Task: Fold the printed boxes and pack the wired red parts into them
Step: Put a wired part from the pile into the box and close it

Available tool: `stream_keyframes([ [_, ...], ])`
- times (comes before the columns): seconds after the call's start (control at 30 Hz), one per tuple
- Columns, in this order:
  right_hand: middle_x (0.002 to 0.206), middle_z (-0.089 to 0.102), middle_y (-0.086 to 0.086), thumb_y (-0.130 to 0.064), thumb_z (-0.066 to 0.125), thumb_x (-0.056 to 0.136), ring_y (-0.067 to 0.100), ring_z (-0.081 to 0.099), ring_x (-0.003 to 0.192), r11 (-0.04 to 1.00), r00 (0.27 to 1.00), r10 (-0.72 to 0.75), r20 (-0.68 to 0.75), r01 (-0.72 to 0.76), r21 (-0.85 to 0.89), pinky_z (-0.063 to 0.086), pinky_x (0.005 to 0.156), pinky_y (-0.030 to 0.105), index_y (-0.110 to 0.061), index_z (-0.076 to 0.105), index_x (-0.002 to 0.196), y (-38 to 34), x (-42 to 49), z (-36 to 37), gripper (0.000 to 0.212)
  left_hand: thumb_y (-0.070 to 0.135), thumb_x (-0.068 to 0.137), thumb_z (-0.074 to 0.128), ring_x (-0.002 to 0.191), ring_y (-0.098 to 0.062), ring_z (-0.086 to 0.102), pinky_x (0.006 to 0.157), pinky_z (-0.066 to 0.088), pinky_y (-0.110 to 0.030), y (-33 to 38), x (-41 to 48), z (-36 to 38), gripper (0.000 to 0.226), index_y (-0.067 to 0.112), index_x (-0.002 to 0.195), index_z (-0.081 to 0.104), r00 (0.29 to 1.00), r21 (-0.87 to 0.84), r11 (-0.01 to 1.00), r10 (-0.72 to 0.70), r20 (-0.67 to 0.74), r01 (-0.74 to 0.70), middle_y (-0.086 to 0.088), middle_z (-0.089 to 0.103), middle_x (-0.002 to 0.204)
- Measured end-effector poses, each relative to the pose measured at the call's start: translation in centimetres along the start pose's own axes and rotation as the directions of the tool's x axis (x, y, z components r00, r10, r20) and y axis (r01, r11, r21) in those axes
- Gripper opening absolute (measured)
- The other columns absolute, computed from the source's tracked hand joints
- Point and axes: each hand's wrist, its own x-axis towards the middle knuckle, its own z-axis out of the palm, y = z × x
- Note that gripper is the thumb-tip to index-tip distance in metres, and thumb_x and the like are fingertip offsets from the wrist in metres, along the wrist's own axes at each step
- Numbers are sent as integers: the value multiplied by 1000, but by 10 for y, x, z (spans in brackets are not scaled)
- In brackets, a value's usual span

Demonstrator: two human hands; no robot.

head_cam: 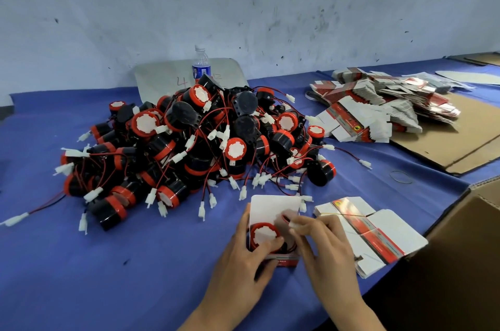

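Observation:
A small printed box [273, 206] stands open near the table's front, its white lid flap raised. Inside it sits a red part [263, 233] with a white face. My left hand [243, 268] grips the box's left side, thumb on the part. Fingers of my right hand [327, 247] pinch the part's white connector [293, 224] and red wire at the box's right edge. A big heap of black-and-red wired parts [194, 141] lies behind. A banded stack of flat boxes [370, 233] lies just to the right.
A blue cloth [81, 263] covers the table. More flat printed boxes [378, 109] are piled on brown cardboard at the back right. A water bottle [201, 65] stands behind the heap by a white card. An open carton [460, 236] sits at the right edge. A rubber band [401, 176] lies loose.

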Motion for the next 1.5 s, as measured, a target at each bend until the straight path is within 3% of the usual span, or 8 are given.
stream_keyframes([
  [0.23, 57, 57, -8, -12, 91, 34, 11, 56, 58, 944, 825, -69, 562, 236, -230, 42, 60, 16, -20, 62, 56, -32, 27, -18, 37, 42, 98, 46, 147, -11, 13, 104, 42, -29, -1, 0, 2, 40, 40, 139, 44, 1000, 20, 1000, -6, 21, 6, 12, -26, 156],
  [0.4, 118, 51, 9, 4, 46, 87, 25, 41, 115, 910, 625, 112, 773, 248, -332, 34, 93, 30, -10, 56, 112, -41, 41, -18, 30, 33, 95, 54, 142, -22, 33, 99, 48, -38, 0, 1, 2, 35, 28, 129, 57, 998, -39, 999, 16, -62, -18, 2, -5, 161],
  [0.7, 127, 45, 19, 7, 41, 91, 34, 43, 118, 836, 399, 180, 899, 419, -354, 39, 90, 36, -4, 57, 120, -43, 59, -2, 34, 38, 95, 47, 134, -19, 42, 92, 50, -33, 0, 0, 5, 35, 29, 127, 58, 998, -22, 1000, -13, -54, 11, 8, -14, 159],
  [0.93, 114, 62, 3, -1, 48, 87, 26, 38, 119, 807, 470, 3, 883, 520, -280, 21, 100, 34, -16, 63, 108, -15, 62, -6, 30, 34, 99, 46, 147, -7, 6, 109, 37, -30, -2, -1, 5, 48, 54, 140, 32, 998, -47, 999, 3, -58, -5, 12, -25, 155],
  [1.07, 116, 55, 2, -5, 50, 87, 24, 46, 116, 893, 546, -46, 836, 397, -210, 4, 107, 31, -18, 39, 129, 5, 65, -5, 45, 33, 98, 51, 144, -7, 20, 105, 31, -16, 1, -2, 5, 50, 47, 138, 25, 996, -131, 989, -71, -48, 64, 26, -24, 151],
  [1.23, 115, 52, 5, -5, 54, 82, 22, 44, 107, 935, 532, -55, 845, 324, -143, 0, 114, 34, -16, 38, 109, 18, 72, 4, 33, 26, 94, 60, 133, 14, 24, 100, 24, 1, 3, -5, 1, 84, 45, 144, -4, 982, -315, 942, -154, -107, 114, 32, 5, 150],
  [1.4, 94, 48, -2, 1, 50, 82, 20, 35, 85, 945, 617, -145, 774, 318, -76, 15, 90, 21, -20, 35, 93, 15, 67, 11, 28, 4, 82, 74, 135, -29, 40, 104, 41, -34, 6, -2, 1, 63, 15, 139, 49, 969, 31, 999, 41, -244, -34, -15, 37, 150],
  [1.5, 110, 52, 0, -3, 49, 85, 22, 47, 106, 912, 680, -114, 724, 361, -196, 7, 114, 35, -18, 48, 115, 14, 56, 19, 33, -2, 71, 81, 123, -30, 54, 93, 51, -40, 8, -1, 1, 58, 10, 125, 65, 957, 129, 989, 99, -274, -66, -16, 57, 131],
])
